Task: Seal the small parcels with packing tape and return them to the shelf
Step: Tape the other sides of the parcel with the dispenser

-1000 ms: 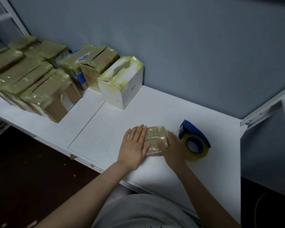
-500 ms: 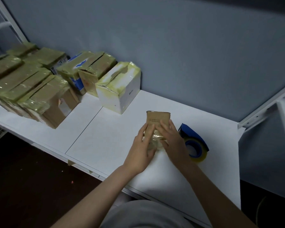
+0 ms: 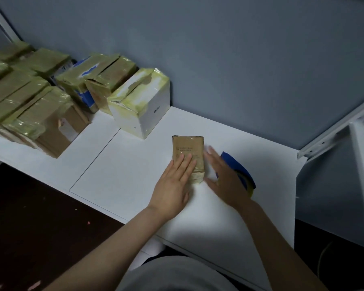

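On the white desk point(image 3: 114, 175), just right of its middle, the small parcel point(image 3: 188, 150) lies flat with its brown printed face up and its long side running from near to far. Half a second ago it was lifted off the desk, stood on end between both hands; a second ago it lay flat with its shiny taped face up, so it has been turned over and set down again in nearly the same spot. Yellowish tape shows wrapped around its near end.

The person's left grip point(image 3: 173, 185) is spread flat, fingers straight and together, resting on the near half of the parcel. The right grip point(image 3: 225, 179) has let go of the parcel: it is spread with straight fingers, blurred, just to the right of the parcel. Whether its thumb touches the parcel's near right corner cannot be told.

The tape dispenser point(image 3: 241, 168), blue with a yellowish roll, sits where it did before, just right of the parcel, and is now largely covered by the right grip.

At the far left, unchanged, a white box point(image 3: 153, 110) with yellowish tape over its top stands against the grey wall point(image 3: 240, 59), well apart from the small parcel. Left of it is a crowd of taped brown boxes point(image 3: 29, 106), packed closely together. A white shelf frame point(image 3: 334, 131) crosses the right edge.
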